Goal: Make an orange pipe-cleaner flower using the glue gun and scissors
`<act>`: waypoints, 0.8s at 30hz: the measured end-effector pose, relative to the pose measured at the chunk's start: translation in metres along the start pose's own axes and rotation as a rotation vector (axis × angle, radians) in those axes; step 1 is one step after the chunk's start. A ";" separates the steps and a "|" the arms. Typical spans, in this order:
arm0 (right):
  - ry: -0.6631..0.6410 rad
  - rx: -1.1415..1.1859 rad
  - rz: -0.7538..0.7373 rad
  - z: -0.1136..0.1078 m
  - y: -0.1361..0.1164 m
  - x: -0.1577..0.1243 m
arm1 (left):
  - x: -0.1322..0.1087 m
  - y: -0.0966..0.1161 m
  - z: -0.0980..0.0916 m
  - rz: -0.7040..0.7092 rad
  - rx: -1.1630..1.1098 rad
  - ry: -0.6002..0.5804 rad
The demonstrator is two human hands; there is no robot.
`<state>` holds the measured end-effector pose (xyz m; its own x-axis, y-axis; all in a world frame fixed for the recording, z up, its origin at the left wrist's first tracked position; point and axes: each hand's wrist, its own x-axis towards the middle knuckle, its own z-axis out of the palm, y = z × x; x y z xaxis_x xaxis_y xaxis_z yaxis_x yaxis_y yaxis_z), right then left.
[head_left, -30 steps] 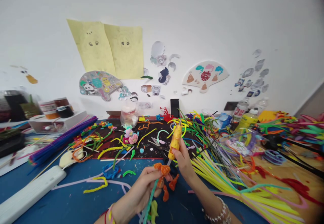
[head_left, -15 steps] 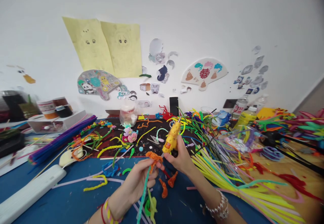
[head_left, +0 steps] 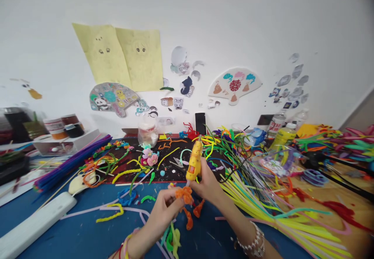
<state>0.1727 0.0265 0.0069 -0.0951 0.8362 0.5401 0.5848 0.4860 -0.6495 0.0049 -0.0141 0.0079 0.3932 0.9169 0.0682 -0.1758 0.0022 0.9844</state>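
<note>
My left hand (head_left: pixel 165 210) pinches an orange fuzzy pipe-cleaner flower (head_left: pixel 184 195) between thumb and fingers, low over the blue tabletop. Wrapped round a yellow glue gun (head_left: pixel 195 159) is my right hand (head_left: pixel 207 183), close beside the left. The gun stands nearly upright, its lower end right by the flower's top; whether they touch I cannot tell. Past the flower, two more orange fuzzy pieces (head_left: pixel 189 220) hang or lie below my hands. Green and yellow fuzzy pieces (head_left: pixel 175 239) lie under my left wrist.
A dark board (head_left: pixel 166 153) behind my hands carries a pink-and-purple flower cluster (head_left: pixel 150 156) and scraps. Yellow pipe cleaners (head_left: pixel 257 208) spread on the right; a blue-purple bundle (head_left: pixel 73 163) lies left. A white power strip (head_left: pixel 37 226) sits front left, and a phone (head_left: pixel 200 123) leans on the wall.
My left hand has turned, so the flower now faces up and its teal stem no longer shows plainly. The glue gun has moved slightly left and down and stands more upright.
</note>
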 end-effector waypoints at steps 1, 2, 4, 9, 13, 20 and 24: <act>0.007 -0.008 -0.005 0.000 -0.001 0.000 | 0.000 -0.001 0.002 0.017 0.028 -0.003; 0.019 -0.020 -0.013 0.001 0.000 0.000 | -0.001 -0.002 0.003 0.012 0.015 -0.007; 0.058 -0.051 -0.028 0.002 0.002 0.000 | 0.000 -0.002 0.004 -0.049 -0.124 -0.009; 0.112 -0.116 -0.037 0.006 0.008 0.002 | 0.005 0.006 -0.003 -0.295 -0.592 -0.054; 0.128 -0.154 -0.038 0.008 0.010 0.002 | 0.010 0.006 -0.010 -0.370 -0.790 -0.115; 0.176 -0.233 -0.095 0.008 0.019 0.002 | 0.010 0.001 -0.008 -0.366 -0.776 -0.113; 0.159 -0.227 -0.086 0.007 0.014 0.001 | 0.007 0.000 -0.003 -0.240 -0.555 -0.069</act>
<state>0.1756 0.0356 -0.0055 -0.0350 0.7350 0.6772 0.7468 0.4695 -0.4710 0.0047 -0.0067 0.0080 0.5341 0.8373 -0.1165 -0.5124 0.4302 0.7432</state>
